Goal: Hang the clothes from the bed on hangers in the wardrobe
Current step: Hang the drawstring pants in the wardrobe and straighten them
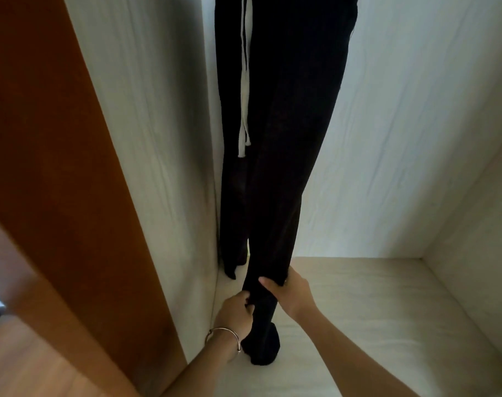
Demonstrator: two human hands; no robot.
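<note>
Long black trousers (289,156) hang inside the pale wardrobe, their hem bunched on the wardrobe floor (358,325). My left hand (236,313), with a metal bangle on the wrist, pinches the left edge of the trouser leg near the bottom. My right hand (289,290) grips the same leg from the right, slightly higher. Behind it, against the left wall, hangs a second black garment (232,138) with white drawstrings (244,116) dangling down its front. The hangers and rail are out of view above.
The wardrobe's left inner wall (158,138) is close beside the hanging clothes. A brown wooden door panel (52,138) stands at the left. The back wall (401,138) and right side wall (478,224) enclose open space to the right of the trousers.
</note>
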